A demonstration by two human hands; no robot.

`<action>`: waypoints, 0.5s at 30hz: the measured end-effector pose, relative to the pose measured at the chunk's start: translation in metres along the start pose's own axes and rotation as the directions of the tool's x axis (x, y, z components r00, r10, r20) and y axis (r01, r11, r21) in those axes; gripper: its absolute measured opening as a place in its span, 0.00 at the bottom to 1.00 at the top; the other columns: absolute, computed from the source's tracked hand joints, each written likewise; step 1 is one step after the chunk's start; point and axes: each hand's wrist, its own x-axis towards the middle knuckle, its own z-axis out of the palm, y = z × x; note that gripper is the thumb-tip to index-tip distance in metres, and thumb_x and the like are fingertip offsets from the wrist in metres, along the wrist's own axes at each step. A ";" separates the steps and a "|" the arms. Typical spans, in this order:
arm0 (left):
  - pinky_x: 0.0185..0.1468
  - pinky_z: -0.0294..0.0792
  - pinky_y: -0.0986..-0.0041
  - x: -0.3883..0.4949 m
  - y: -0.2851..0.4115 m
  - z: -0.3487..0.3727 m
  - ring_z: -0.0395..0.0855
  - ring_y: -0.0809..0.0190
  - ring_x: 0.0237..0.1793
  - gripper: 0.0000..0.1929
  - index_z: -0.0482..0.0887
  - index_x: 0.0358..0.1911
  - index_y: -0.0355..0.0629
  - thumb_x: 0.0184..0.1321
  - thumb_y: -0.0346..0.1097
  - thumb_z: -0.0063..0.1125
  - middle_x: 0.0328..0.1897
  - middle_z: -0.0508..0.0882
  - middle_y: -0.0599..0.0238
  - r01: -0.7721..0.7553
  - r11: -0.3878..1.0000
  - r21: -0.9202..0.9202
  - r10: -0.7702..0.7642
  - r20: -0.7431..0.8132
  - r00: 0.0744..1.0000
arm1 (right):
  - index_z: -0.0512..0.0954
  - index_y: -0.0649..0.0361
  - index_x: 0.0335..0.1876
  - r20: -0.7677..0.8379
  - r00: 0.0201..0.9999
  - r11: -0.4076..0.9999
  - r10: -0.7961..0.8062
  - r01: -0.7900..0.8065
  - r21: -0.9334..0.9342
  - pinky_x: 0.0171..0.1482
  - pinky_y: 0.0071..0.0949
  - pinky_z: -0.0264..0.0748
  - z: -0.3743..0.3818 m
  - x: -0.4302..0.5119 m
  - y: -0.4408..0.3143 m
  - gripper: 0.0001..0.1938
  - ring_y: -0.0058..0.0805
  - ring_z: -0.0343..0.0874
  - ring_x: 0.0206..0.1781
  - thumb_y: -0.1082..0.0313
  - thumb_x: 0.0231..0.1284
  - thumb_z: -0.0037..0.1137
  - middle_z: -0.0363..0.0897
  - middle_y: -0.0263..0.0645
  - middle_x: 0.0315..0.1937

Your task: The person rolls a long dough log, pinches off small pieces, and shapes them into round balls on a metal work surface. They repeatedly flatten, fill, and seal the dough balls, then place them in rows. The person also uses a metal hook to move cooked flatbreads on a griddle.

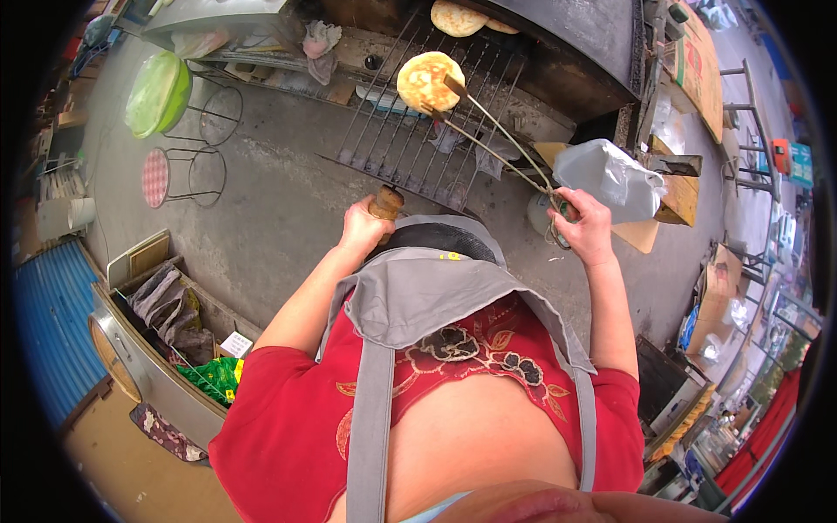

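My left hand (363, 223) grips the wooden handle (386, 203) of a metal grill rack (418, 140), which is drawn out of the dark oven. In my right hand (585, 224) are long metal tongs (507, 140), held by their looped handle end. The flat tips of the tongs are at a round browned flatbread (425, 77) above the rack, one tip over its face and the other at its lower edge. Whether the bread rests on the bars cannot be told. Farther back on the rack lie a pale flatbread (456, 18) and part of another one.
The oven's metal body (575, 39) overhangs the rack's far end. A white plastic bag (608, 180) stands right of the tongs. To the left are a green basin (173, 95) and a stool with a checked seat (155, 178). A cloth (320, 49) hangs beside the oven.
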 end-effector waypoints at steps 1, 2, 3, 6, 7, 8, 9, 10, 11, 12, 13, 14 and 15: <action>0.37 0.71 0.72 0.001 0.002 -0.001 0.78 0.66 0.28 0.18 0.80 0.32 0.36 0.30 0.29 0.63 0.26 0.82 0.63 -0.004 1.000 -0.008 0.004 0.010 1.000 | 0.79 0.61 0.38 0.016 0.987 0.945 0.159 -0.157 0.286 0.28 0.21 0.70 0.009 -0.002 0.003 0.13 0.20 0.73 0.23 0.72 0.43 0.65 0.76 0.31 0.23; 0.37 0.71 0.72 0.000 0.002 -0.003 0.78 0.66 0.29 0.18 0.80 0.33 0.36 0.30 0.29 0.63 0.26 0.82 0.63 -0.007 1.000 -0.017 0.008 0.020 1.000 | 0.79 0.61 0.39 0.077 0.951 0.788 0.300 -0.293 0.542 0.28 0.21 0.70 0.021 -0.005 0.006 0.13 0.18 0.72 0.23 0.72 0.45 0.65 0.76 0.29 0.24; 0.37 0.71 0.72 0.001 0.002 -0.005 0.78 0.66 0.29 0.19 0.80 0.33 0.36 0.30 0.29 0.63 0.27 0.82 0.62 -0.015 1.000 -0.025 0.016 0.032 0.999 | 0.80 0.62 0.40 0.169 0.896 0.546 0.411 -0.391 0.741 0.27 0.20 0.69 0.031 -0.005 0.008 0.13 0.15 0.72 0.23 0.72 0.46 0.65 0.77 0.28 0.24; 0.37 0.71 0.72 0.005 -0.029 -0.013 0.77 0.65 0.29 0.21 0.79 0.35 0.34 0.29 0.30 0.64 0.27 0.82 0.63 -0.041 0.998 -0.043 0.042 0.044 0.998 | 0.80 0.63 0.41 0.293 0.823 0.473 0.487 -0.531 0.703 0.21 0.16 0.58 0.042 0.017 0.009 0.13 0.10 0.63 0.19 0.65 0.52 0.64 0.74 0.23 0.21; 0.37 0.71 0.72 0.003 -0.031 -0.016 0.77 0.65 0.28 0.21 0.79 0.34 0.35 0.29 0.30 0.64 0.27 0.81 0.64 -0.041 0.998 -0.057 0.044 0.050 0.998 | 0.80 0.63 0.40 0.338 0.786 0.433 0.517 -0.581 0.689 0.20 0.15 0.55 0.046 0.024 0.008 0.13 0.10 0.61 0.18 0.63 0.52 0.63 0.72 0.23 0.20; 0.36 0.70 0.73 -0.001 -0.032 -0.018 0.76 0.67 0.28 0.20 0.79 0.33 0.36 0.29 0.28 0.64 0.26 0.81 0.66 -0.046 0.996 -0.072 0.051 0.068 0.996 | 0.81 0.62 0.39 0.324 0.805 0.402 0.498 -0.545 0.736 0.19 0.14 0.49 0.057 0.030 0.009 0.14 0.09 0.58 0.16 0.60 0.53 0.62 0.69 0.21 0.18; 0.36 0.70 0.74 -0.005 -0.031 -0.020 0.75 0.69 0.28 0.18 0.79 0.33 0.37 0.30 0.26 0.63 0.26 0.80 0.69 -0.019 0.992 -0.123 0.029 0.082 0.996 | 0.81 0.61 0.39 0.338 0.806 0.361 0.486 -0.537 0.762 0.18 0.14 0.49 0.064 0.037 0.010 0.13 0.09 0.58 0.16 0.60 0.53 0.63 0.69 0.21 0.17; 0.36 0.70 0.75 -0.008 -0.032 -0.021 0.74 0.70 0.28 0.18 0.79 0.33 0.37 0.30 0.26 0.63 0.26 0.79 0.70 -0.006 0.993 -0.119 0.016 0.087 0.996 | 0.81 0.61 0.38 0.355 0.808 0.319 0.470 -0.530 0.785 0.18 0.14 0.49 0.071 0.044 0.010 0.13 0.09 0.58 0.16 0.60 0.53 0.63 0.69 0.21 0.17; 0.36 0.69 0.75 -0.009 -0.032 -0.023 0.74 0.70 0.28 0.18 0.79 0.33 0.38 0.31 0.25 0.63 0.27 0.79 0.71 0.008 0.993 -0.115 0.003 0.092 0.996 | 0.81 0.60 0.38 0.371 0.811 0.277 0.452 -0.523 0.806 0.18 0.14 0.49 0.077 0.051 0.010 0.12 0.08 0.58 0.16 0.60 0.52 0.63 0.68 0.21 0.17; 0.36 0.69 0.76 -0.010 -0.032 -0.024 0.74 0.70 0.28 0.18 0.79 0.33 0.38 0.31 0.25 0.63 0.27 0.79 0.72 0.014 0.993 -0.119 -0.003 0.090 0.996 | 0.81 0.60 0.38 0.375 0.817 0.238 0.439 -0.508 0.828 0.18 0.13 0.49 0.085 0.059 0.010 0.12 0.08 0.58 0.16 0.61 0.52 0.64 0.68 0.20 0.17; 0.37 0.69 0.76 -0.011 -0.030 -0.024 0.74 0.71 0.29 0.18 0.79 0.33 0.38 0.31 0.24 0.62 0.27 0.79 0.72 0.020 0.992 -0.124 -0.009 0.089 0.996 | 0.81 0.60 0.38 0.377 0.822 0.200 0.426 -0.492 0.847 0.18 0.13 0.49 0.093 0.067 0.010 0.12 0.08 0.58 0.16 0.61 0.52 0.64 0.67 0.20 0.17; 0.37 0.69 0.76 -0.013 -0.029 -0.024 0.74 0.71 0.29 0.18 0.79 0.33 0.38 0.31 0.24 0.62 0.28 0.79 0.72 0.026 0.991 -0.130 -0.015 0.088 0.996 | 0.81 0.59 0.38 0.378 0.828 0.161 0.414 -0.476 0.865 0.18 0.13 0.49 0.098 0.074 0.011 0.12 0.08 0.58 0.16 0.61 0.52 0.64 0.67 0.20 0.17; 0.37 0.69 0.76 -0.013 -0.027 -0.023 0.74 0.71 0.29 0.18 0.79 0.34 0.38 0.31 0.24 0.62 0.28 0.79 0.72 0.032 0.990 -0.140 -0.019 0.092 0.996 | 0.81 0.59 0.38 0.369 0.831 0.173 0.416 -0.471 0.865 0.18 0.13 0.49 0.100 0.081 0.013 0.12 0.07 0.58 0.16 0.61 0.51 0.64 0.67 0.20 0.17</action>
